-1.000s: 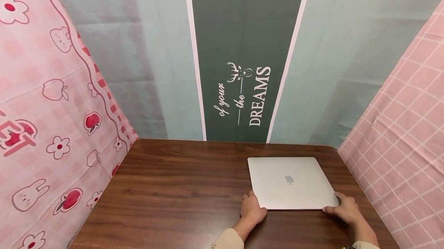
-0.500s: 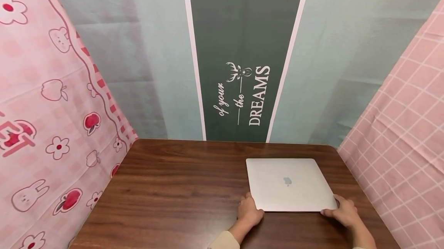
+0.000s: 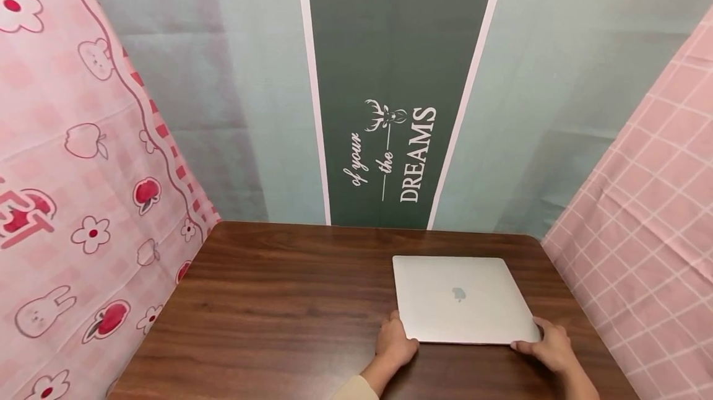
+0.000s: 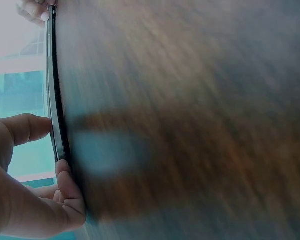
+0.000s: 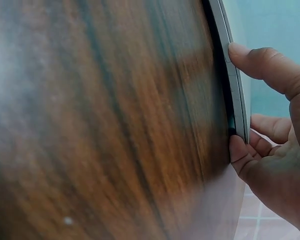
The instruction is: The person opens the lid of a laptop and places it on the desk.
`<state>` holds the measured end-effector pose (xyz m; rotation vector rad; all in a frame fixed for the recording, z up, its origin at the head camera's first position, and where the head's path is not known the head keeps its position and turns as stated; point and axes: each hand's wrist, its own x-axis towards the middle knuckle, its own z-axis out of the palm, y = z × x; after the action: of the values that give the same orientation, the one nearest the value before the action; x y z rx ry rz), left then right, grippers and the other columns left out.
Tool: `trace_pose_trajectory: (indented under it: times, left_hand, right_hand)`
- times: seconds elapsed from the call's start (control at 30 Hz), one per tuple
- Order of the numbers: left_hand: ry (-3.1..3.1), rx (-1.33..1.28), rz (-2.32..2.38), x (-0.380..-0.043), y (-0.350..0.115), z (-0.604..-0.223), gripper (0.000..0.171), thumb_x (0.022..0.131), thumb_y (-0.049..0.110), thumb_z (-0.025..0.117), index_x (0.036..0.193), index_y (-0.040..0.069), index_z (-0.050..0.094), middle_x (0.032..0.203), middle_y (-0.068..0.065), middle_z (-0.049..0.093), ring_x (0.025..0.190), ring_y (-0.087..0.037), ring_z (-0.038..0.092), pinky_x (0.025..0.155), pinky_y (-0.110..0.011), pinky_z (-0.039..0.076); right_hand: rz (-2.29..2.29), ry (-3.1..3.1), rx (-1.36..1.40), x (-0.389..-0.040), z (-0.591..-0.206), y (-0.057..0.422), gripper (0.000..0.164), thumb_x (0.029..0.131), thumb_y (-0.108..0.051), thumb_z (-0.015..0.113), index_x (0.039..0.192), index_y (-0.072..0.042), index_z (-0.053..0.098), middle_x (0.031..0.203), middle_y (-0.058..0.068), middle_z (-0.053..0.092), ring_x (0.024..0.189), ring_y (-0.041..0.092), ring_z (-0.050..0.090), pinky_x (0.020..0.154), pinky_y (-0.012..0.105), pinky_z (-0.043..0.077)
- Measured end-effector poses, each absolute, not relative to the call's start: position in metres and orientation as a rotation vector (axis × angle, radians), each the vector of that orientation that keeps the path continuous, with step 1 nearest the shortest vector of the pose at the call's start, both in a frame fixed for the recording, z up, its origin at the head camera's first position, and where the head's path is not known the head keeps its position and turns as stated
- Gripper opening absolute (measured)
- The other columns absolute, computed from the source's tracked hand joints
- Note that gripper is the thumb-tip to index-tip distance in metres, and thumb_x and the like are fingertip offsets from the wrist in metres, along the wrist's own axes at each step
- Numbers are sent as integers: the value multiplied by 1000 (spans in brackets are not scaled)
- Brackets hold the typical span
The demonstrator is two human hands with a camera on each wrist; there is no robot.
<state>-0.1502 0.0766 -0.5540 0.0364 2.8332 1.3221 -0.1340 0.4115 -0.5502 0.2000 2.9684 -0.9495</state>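
Note:
A closed silver laptop (image 3: 459, 298) lies flat on the right half of a dark wooden table (image 3: 278, 301). My left hand (image 3: 397, 335) holds its near left corner, and my right hand (image 3: 533, 339) holds its near right corner. In the left wrist view the thumb (image 4: 27, 127) lies on the lid and a finger (image 4: 70, 190) curls under the laptop's thin edge (image 4: 54, 100). The right wrist view shows my right hand (image 5: 270, 145) pinching the laptop's edge (image 5: 233, 85) the same way, thumb on top and fingers below.
Cloth backdrops close in the table: pink printed fabric (image 3: 72, 171) on the left, pink checked fabric (image 3: 657, 202) on the right, and a grey-green banner with white lettering (image 3: 390, 152) behind. The table's left half shows bare wood.
The laptop has slid a little toward me and to the left, with both hands staying on its near corners.

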Motion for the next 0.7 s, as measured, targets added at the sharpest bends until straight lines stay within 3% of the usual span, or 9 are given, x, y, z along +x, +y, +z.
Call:
trace_pose_trajectory:
  times: [0.7]
  left_hand:
    - [2855,52,1425,-145,53,-558,51,54,6,75,101,0,57,82,-11,52,77,-30,54,65,-41,45]
  right_hand:
    - [-945,3028,207,-121,-556,384,93,62,-32,84,120,24,38,109,46,41,101,53,34,83,60,31]
